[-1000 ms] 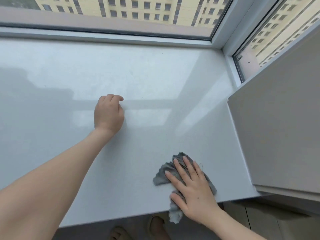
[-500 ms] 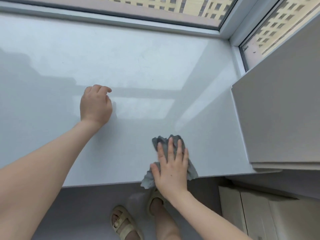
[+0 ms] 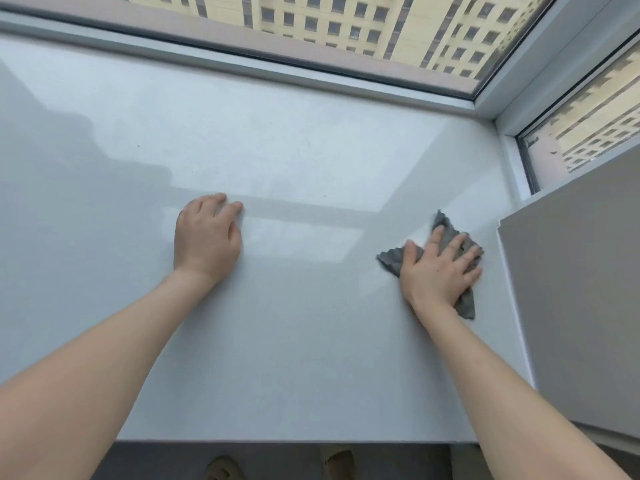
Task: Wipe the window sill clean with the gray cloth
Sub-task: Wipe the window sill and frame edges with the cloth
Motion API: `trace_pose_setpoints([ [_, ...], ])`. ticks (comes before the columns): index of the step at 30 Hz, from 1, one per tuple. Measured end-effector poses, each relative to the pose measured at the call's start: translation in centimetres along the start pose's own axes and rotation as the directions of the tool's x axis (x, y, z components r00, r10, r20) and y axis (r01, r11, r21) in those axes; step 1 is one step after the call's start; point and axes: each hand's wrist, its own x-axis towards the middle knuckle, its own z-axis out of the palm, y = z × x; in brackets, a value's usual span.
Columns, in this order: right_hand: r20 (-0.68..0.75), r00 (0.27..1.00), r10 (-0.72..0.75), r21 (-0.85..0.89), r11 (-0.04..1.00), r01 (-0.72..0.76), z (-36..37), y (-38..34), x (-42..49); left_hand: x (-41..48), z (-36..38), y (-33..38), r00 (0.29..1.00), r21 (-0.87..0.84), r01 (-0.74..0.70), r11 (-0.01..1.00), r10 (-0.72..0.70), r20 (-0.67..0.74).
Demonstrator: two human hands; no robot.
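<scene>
Fingers, right hand [image 3: 440, 271]: spread apart and laid flat [image 3: 457, 242], pressing down on the gray cloth [image 3: 391, 258]; nothing is pinched.
Fingers, left hand [image 3: 206, 237]: curled under and holding nothing; the hand rests on the window sill [image 3: 294, 341] near its middle, seemingly as a brace.
Gray cloth: crumpled under the right palm at the sill's right end, just beside the gray panel [image 3: 571, 289]; corners poke out around the hand.
Window sill: pale and glossy, with a few dark specks toward the window frame [image 3: 277, 69], well apart from the cloth.
Done so far: cannot tell; no streak shows which parts are wiped.
Left to do: judging by the specks, the far strip along the frame and the left stretch likely need passes.
</scene>
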Motion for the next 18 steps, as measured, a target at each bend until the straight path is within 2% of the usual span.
trace_pose_setpoints([
  [2,-0.028,0.956,-0.293,-0.026,0.956,0.292,1.2,-4.2,-2.5,1.3,0.4,0.0,1.0,0.007,0.006,1.0,-0.006,-0.014],
  [3,-0.037,0.89,-0.455,-0.04,0.89,0.453,1.7,-5.2,-4.5,2.0,0.6,0.1,1.0,0.014,0.008,1.0,-0.008,-0.017],
  [4,-0.029,0.801,-0.598,-0.049,0.802,0.596,1.9,-5.3,-6.1,2.8,0.8,0.2,1.0,0.022,0.012,1.0,-0.012,-0.018],
  [6,0.039,0.567,-0.823,-0.049,0.565,0.823,1.5,-3.7,-6.4,4.8,1.2,0.6,1.0,0.036,0.023,0.999,-0.022,-0.016],
  [7,0.081,0.439,-0.895,-0.049,0.436,0.899,1.0,-2.6,-4.6,5.8,1.4,0.8,1.0,0.041,0.03,0.999,-0.029,-0.011],
  [8,0.093,0.364,-0.927,-0.06,0.36,0.931,0.6,-1.7,-1.9,6.9,1.6,1.0,0.999,0.045,0.036,0.998,-0.036,0.004],
  [9,0.081,0.38,-0.921,-0.081,0.374,0.924,0.2,-0.8,1.4,7.9,1.8,1.3,0.999,0.055,0.035,0.998,-0.036,0.02],
  [10,0.047,0.475,-0.879,-0.101,0.469,0.878,-0.3,-0.1,4.7,8.6,1.9,1.6,0.999,0.065,0.028,0.997,-0.03,0.028],
  [12,-0.006,0.744,-0.668,-0.078,0.742,0.666,-1.2,0.3,10.5,9.3,2.4,2.3,1.0,0.074,0.016,0.997,-0.018,0.02],
  [13,-0.027,0.838,-0.546,-0.069,0.837,0.543,-1.6,-0.1,12.9,9.3,2.6,2.5,1.0,0.081,0.016,0.997,-0.017,0.007],
  [15,-0.052,0.938,-0.342,-0.069,0.938,0.338,-2.1,-2.8,16.6,9.3,3.1,2.6,1.0,0.098,0.016,0.995,-0.014,-0.025],
  [18,-0.049,0.982,-0.183,-0.036,0.983,0.182,-3.0,-9.7,19.4,9.1,3.3,2.6,0.999,0.108,0.013,0.994,-0.009,-0.031],
])
